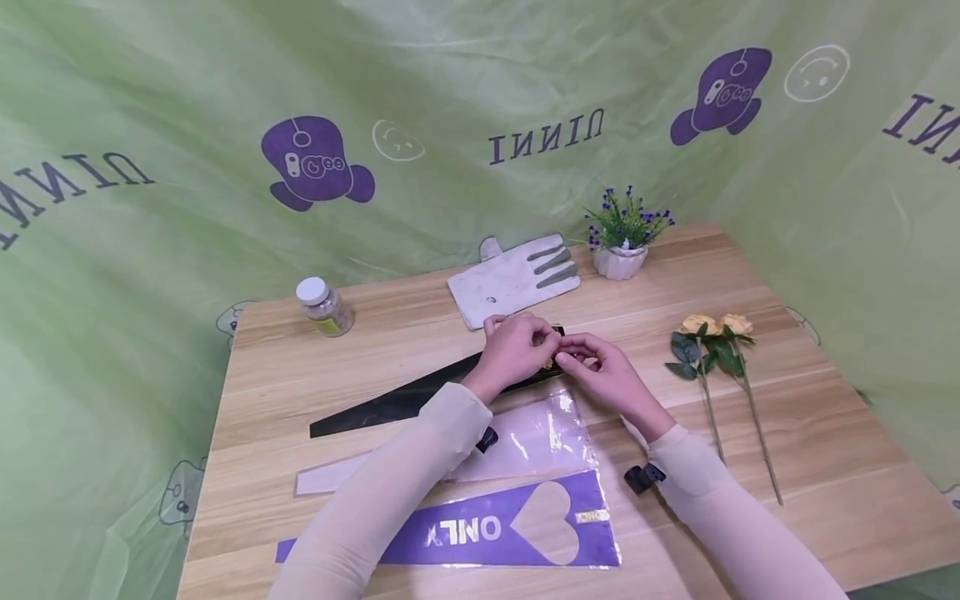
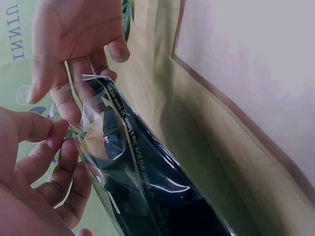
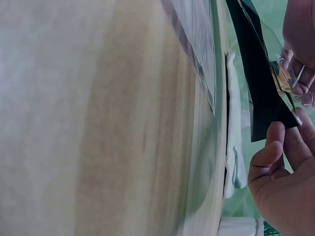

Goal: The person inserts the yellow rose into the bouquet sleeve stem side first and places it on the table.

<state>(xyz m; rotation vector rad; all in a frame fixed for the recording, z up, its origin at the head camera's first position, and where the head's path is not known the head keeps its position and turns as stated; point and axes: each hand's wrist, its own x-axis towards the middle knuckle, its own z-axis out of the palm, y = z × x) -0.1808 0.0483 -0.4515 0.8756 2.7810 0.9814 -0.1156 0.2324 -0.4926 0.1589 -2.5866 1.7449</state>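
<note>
So the black sleeve [image 1: 420, 393] is where the action is, near the middle of the table [image 1: 825, 467], and there's a yellowish rose [image 2: 96, 142] inside it behind the clear film, bloom up near the wide end. Going by that, one flower looks basically in, with the mouth of the sleeve being fiddled with right now; whether the stem is all the way down, can't tell. What seems left is two loose roses, the left one [image 1: 699, 325] and the right one [image 1: 737, 323], plus a pale sleeve [image 1: 517, 437] and a purple sleeve [image 1: 517, 550] lying flat with no flower showing in either. The black sleeve's long axis runs on a slant: narrow end toward the left and a bit closer to the person, wide end pointing right and slightly away, and that wide end looks lifted off the wood. The left hand [image 1: 521, 346] has thumb and index together, pinching the clear film at the mouth, other fingers half bent. The right hand [image 1: 611, 379] is at the same end with its fingers partly bent against the corner; can't really tell if it's gripping or just touching. Further out there's a glove [image 1: 506, 283] behind the hands, a potted plant [image 1: 621, 262] to the right of that, and a white-capped jar [image 1: 325, 308] over at the far left.
</note>
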